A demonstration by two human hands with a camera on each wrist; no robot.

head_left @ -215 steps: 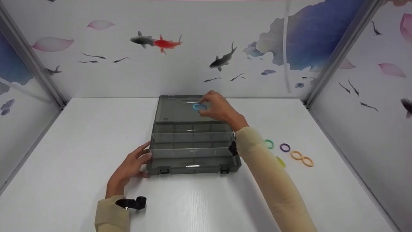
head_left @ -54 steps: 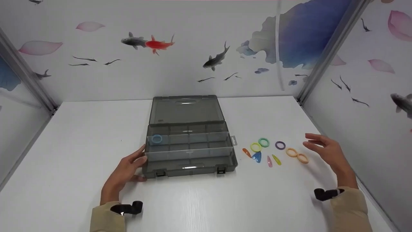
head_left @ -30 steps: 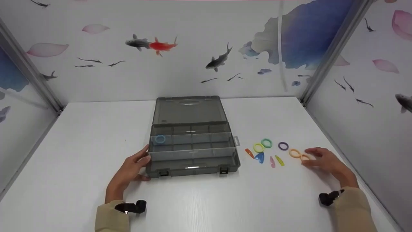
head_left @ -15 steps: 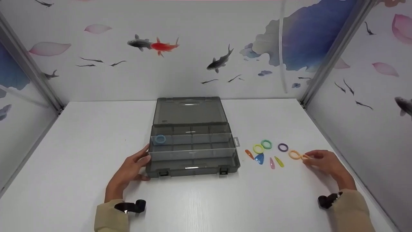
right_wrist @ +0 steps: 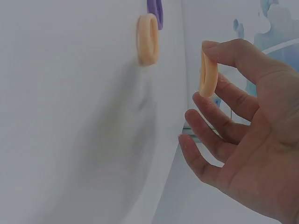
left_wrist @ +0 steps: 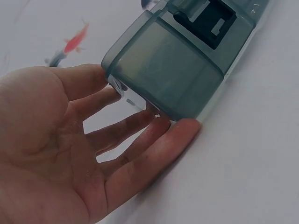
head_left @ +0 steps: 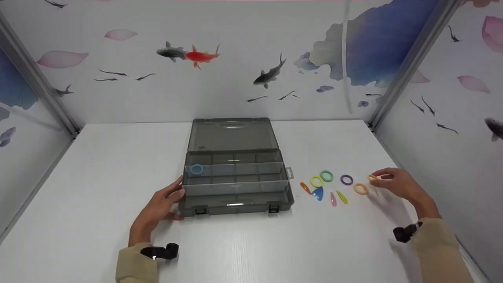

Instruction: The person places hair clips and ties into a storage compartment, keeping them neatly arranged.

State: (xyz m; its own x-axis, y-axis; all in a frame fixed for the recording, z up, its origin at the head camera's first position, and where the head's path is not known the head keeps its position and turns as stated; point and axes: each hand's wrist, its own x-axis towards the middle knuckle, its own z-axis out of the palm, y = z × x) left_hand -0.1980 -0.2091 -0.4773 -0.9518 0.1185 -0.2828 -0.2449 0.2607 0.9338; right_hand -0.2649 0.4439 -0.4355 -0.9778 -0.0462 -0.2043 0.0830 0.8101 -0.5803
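Observation:
An opened grey see-through compartment box (head_left: 235, 198) stands mid-table, its lid (head_left: 233, 135) laid back. In a left compartment lies a blue hair tie (head_left: 196, 169). My left hand (head_left: 159, 202) touches the box's left side with spread, relaxed fingers; the left wrist view shows the fingertips along its end wall. My right hand (head_left: 401, 186) pinches a light-orange hair tie (right_wrist: 209, 77) between thumb and fingers, raised off the table. Below it lies a second orange hair tie (head_left: 360, 189), with a purple hair tie (head_left: 346, 180) beside it.
Right of the box lie a green hair tie (head_left: 326, 175), a yellow hair tie (head_left: 316, 181) and small hair clips: orange (head_left: 305, 188), blue (head_left: 318, 193), pink (head_left: 333, 199) and yellow-green (head_left: 342, 197). Printed wall panels (head_left: 235, 23) bound the white table (head_left: 235, 251).
The blue hair tie went from my right hand into the box. My right hand moved right, took one orange hair tie and lifted it from its pair. My left hand stays at the box.

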